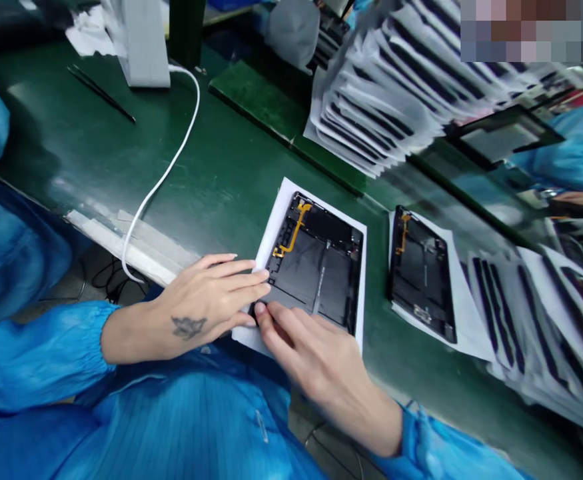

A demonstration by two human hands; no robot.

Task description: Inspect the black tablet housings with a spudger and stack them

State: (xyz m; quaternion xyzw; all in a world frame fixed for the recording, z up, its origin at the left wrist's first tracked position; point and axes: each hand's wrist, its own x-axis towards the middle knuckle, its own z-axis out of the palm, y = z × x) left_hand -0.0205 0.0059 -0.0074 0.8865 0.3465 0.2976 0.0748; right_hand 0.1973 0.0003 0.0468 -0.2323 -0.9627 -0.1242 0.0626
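Tablet shell (338, 283) lay on paper (277, 217) on the green surface (221, 187), seemingly needing light, even pressure as my left fingers (246, 280) spread flat at its edge and my right fingers (267, 323) bunched cornerward, their hold unclear.

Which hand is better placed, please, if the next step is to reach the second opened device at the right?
Probably right: the right hand is closer to that second device. The left hand is farther, at the nearer device's left edge.
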